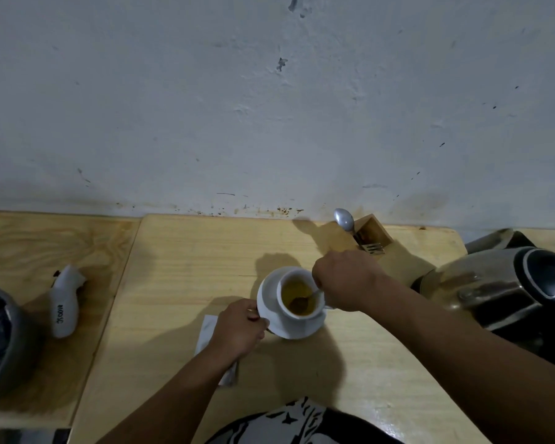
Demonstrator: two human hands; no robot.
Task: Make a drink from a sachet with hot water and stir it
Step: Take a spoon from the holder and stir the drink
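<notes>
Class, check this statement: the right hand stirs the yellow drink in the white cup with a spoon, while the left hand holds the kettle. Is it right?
Not quite. In the head view the left hand holds the saucer under the white cup, not the kettle, which stands untouched at the right. The right hand does stir with the spoon.

A pale wooden bench point(180, 270) is carrying a white saucer point(302, 330), a flat white sachet point(207, 331), a wooden cutlery holder point(374, 233) and a steel kettle point(494, 293); a torn white packet point(64, 302) is lying on the adjoining board point(29, 251)
</notes>
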